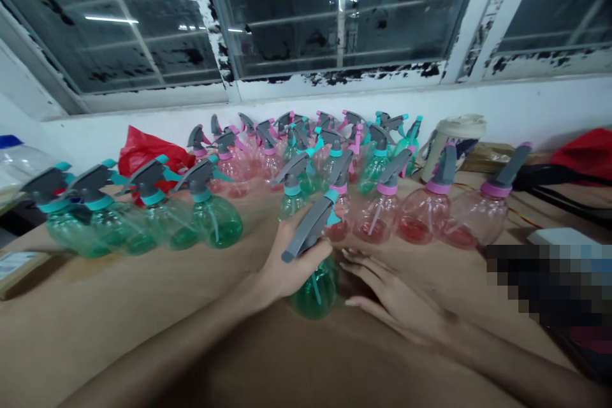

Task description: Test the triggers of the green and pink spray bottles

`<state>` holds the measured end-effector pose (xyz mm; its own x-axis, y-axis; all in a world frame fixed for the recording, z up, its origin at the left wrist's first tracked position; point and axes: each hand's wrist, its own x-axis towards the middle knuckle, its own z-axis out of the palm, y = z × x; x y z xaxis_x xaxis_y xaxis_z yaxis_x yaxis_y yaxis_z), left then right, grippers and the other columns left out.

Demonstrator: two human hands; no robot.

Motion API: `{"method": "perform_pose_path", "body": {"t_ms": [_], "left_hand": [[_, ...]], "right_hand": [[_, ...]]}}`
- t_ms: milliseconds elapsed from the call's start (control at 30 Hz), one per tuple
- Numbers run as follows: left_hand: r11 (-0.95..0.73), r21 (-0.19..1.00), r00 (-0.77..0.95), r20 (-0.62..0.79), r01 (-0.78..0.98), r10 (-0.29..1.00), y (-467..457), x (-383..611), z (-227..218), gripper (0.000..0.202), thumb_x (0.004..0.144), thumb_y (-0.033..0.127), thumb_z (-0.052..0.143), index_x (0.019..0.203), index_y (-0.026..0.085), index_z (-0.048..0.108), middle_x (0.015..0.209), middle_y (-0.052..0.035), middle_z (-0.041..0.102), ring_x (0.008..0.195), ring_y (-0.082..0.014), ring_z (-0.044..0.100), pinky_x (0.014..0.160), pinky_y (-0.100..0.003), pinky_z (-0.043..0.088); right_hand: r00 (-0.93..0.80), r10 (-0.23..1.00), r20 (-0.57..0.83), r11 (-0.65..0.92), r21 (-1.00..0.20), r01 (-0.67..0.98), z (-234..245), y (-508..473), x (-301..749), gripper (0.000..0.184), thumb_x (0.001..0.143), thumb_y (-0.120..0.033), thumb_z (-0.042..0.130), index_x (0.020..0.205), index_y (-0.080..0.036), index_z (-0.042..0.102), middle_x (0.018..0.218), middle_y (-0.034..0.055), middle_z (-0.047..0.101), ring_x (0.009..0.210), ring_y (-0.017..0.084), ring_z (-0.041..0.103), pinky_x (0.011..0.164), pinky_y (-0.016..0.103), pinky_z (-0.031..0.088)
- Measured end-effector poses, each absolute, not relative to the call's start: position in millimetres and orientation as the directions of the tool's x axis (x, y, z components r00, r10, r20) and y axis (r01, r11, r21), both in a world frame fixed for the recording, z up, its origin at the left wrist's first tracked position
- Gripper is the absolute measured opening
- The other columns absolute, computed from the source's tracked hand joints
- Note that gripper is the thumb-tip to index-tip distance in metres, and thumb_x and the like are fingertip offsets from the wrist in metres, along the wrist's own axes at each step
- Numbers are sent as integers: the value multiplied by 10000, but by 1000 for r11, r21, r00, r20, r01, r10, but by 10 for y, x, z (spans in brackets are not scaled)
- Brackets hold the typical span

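Observation:
My left hand (287,268) is wrapped round the neck of a green spray bottle (315,293) with a grey trigger head and teal collar, standing on the brown table (119,312). My right hand (387,290) lies flat on the table just right of that bottle, fingers stretched toward its base. Directly behind stands a row of pink spray bottles (421,210). A row of green spray bottles (143,217) lines the left side.
Many more pink and green spray bottles (306,140) crowd the back of the table under the window. A red plastic bag (143,150) lies behind the left row. A white jug (452,137) stands at the back right, with black cables and a blurred patch nearby.

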<state>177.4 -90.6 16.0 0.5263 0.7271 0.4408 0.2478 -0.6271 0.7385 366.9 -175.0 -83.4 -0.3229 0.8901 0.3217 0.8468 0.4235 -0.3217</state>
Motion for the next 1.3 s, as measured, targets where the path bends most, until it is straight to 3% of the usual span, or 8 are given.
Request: {"method": "perform_pose_path", "body": {"t_ms": [167,367,633,900,1200,1300], "left_hand": [[-645,722,551,441,250,709,-846,1791,185,69,710,243,481,749,264,533,653,25,525,577,-171,483,537,-317,443],[-632,739,621,388,231,681,-833,1760,232,184,744,267,471,882,270,593,627,24,529,525,-175,477,526,-331,443],[-617,737,605,366,275,707,-832,1709,201,115,748,313,471,790,282,574,615,12,540,550,-190,512,529,-334,480],[-656,707,594,418,263,688,-849,1755,202,177,739,265,482,873,279,597,650,21,577,502,-171,507,537,-325,503],[-602,756,584,375,257,720,-874,1737,179,276,768,260,507,1017,259,627,780,-9,653,605,-187,589,641,-351,528],[-591,773,580,379,229,721,-892,1747,207,203,750,246,500,922,264,607,775,-8,639,599,-178,574,619,-337,522]], "right_hand": [[-317,898,304,411,-325,852,-879,-1733,3629,457,957,-353,479,1346,-115,508,1426,136,504,1343,268,430,1095,492,388],[-305,893,330,415,-347,841,-902,-1733,3646,443,944,-311,506,1351,-137,515,1412,122,519,1326,260,452,1084,474,407],[-311,898,312,414,-354,839,-940,-1734,3667,451,949,-331,501,1366,-160,504,1432,101,496,1340,257,433,1078,469,419],[-287,906,310,397,-392,830,-954,-1737,3683,466,952,-349,499,1388,-185,480,1428,80,506,1348,244,424,1092,464,405],[-267,904,333,392,-401,828,-957,-1743,3681,453,938,-348,524,1368,-208,507,1417,71,523,1340,246,437,1091,458,412],[-282,902,326,400,-389,830,-961,-1741,3678,450,944,-351,513,1366,-195,507,1425,74,512,1341,246,436,1095,469,403]]}}
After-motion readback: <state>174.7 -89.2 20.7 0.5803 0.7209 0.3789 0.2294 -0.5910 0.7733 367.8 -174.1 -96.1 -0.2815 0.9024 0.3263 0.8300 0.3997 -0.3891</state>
